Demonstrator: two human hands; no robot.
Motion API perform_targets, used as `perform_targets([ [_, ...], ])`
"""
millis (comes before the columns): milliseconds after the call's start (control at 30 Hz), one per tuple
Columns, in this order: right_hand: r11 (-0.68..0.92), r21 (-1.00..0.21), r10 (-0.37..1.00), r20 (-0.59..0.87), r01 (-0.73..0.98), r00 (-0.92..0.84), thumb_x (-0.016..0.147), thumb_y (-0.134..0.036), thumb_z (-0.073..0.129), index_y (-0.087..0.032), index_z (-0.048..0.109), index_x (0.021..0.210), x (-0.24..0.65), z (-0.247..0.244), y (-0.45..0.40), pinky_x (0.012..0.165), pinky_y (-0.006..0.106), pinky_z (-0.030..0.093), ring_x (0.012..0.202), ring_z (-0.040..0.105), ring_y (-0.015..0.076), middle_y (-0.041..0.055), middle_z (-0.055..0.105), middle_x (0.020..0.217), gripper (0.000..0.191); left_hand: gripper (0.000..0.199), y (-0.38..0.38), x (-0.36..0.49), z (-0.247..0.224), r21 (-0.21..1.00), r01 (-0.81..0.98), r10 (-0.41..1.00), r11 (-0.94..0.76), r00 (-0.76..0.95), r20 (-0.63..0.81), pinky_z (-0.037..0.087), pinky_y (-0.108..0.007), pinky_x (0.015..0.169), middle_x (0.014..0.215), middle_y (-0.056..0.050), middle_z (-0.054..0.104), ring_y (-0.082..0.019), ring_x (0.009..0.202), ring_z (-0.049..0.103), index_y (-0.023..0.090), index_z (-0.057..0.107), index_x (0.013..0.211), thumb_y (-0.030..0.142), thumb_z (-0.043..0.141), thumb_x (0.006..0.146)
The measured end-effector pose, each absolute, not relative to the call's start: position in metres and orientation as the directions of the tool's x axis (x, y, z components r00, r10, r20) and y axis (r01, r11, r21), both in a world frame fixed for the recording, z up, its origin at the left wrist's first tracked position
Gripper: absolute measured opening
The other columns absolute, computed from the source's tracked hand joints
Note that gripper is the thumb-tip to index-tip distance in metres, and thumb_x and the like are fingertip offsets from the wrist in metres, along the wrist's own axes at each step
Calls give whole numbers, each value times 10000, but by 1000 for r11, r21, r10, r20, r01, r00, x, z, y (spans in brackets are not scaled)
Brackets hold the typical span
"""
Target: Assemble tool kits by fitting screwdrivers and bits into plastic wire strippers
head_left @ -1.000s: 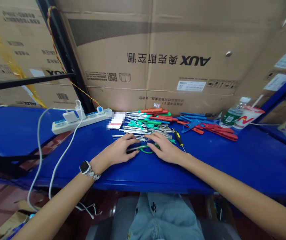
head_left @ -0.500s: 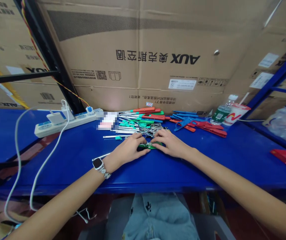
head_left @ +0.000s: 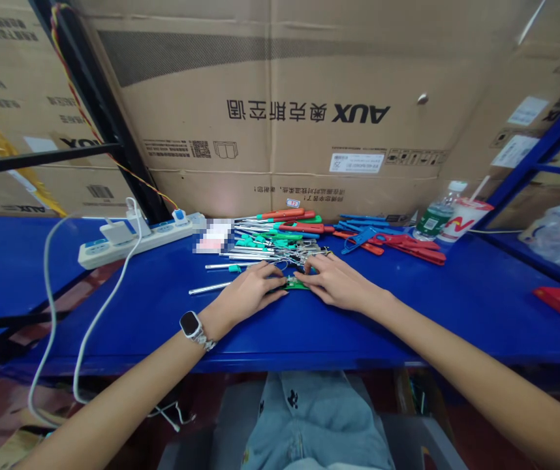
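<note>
1. The green piece (head_left: 296,286) sits on the blue worktop (head_left: 358,336), right between the person's two hands, just on the near side of the pile of metal tubes and green parts (head_left: 260,243).
2. What I notice most is how it lies: the visible strip runs sideways, roughly parallel to the front edge, so its long axis goes from one hand toward the other. Both ends disappear under fingers.
3. The left hand (head_left: 255,290) comes in from the left end, thumb on the near side and fingers beyond, its grip apparently pinched on the piece.
4. The right hand (head_left: 341,282) meets it from the right, fingertips bent down over that end. It seems to touch, but I can't tell whether that grip is pinching the piece or only resting there.
5. Neither hand is clearly nearer; the green strip fills the narrow gap between the two sets of fingertips.
6. A metal tube (head_left: 209,288) pokes out to the left from behind the left hand, at a slight slant. Whether it joins the green piece, I can't see, since the hand covers the place.
</note>
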State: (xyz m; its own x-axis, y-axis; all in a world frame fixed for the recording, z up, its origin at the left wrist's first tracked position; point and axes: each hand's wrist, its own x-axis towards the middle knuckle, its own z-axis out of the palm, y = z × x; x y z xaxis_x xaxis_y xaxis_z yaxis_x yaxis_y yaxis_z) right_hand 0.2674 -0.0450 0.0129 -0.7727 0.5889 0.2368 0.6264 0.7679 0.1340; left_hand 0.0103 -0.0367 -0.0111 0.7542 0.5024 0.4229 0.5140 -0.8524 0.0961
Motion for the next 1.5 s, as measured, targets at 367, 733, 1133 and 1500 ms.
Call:
perform_targets([
  [367, 723, 54, 661, 231, 688, -714, 1067, -384, 445, -175, 669, 1333, 264, 13, -60, 906, 449, 424, 992, 571, 253, 131, 640, 1103, 406, 355, -43, 16, -5, -142, 503, 435, -852, 833, 342, 556, -423, 910, 1137, -121, 646, -236, 968, 655, 132, 694, 1053, 257, 365, 1099],
  [733, 701, 20, 688, 242, 713, -684, 1062, -454, 454, -207, 639, 1378, 265, 7, -62, 1009, 546, 435, 1064, 577, 273, 140, 633, 1172, 442, 323, -42, 14, -9, 65, 486, 469, -871, 785, 405, 570, -446, 935, 1161, -121, 621, -250, 1065, 614, 188, 657, 1302, 256, 434, 1078],
  [1133, 695, 53, 684, 260, 717, -682, 1043, -447, 493, -210, 627, 1414, 267, 6, -62, 1040, 610, 410, 1066, 583, 299, 161, 641, 1163, 460, 288, -38, 20, -11, 134, 510, 514, -849, 741, 432, 568, -459, 928, 1104, -114, 606, -257, 1038, 616, 170, 682, 1211, 304, 471, 1070],
  [1500, 683, 13, 705, 251, 730, -664, 1053, -532, 415, -236, 548, 1491, 271, 2, -64, 1044, 584, 448, 1127, 574, 296, 151, 614, 1181, 545, 271, -28, 24, -15, 247, 543, 595, -802, 698, 398, 547, -465, 948, 1126, -118, 632, -277, 1074, 615, 161, 669, 1196, 348, 601, 1012],
])
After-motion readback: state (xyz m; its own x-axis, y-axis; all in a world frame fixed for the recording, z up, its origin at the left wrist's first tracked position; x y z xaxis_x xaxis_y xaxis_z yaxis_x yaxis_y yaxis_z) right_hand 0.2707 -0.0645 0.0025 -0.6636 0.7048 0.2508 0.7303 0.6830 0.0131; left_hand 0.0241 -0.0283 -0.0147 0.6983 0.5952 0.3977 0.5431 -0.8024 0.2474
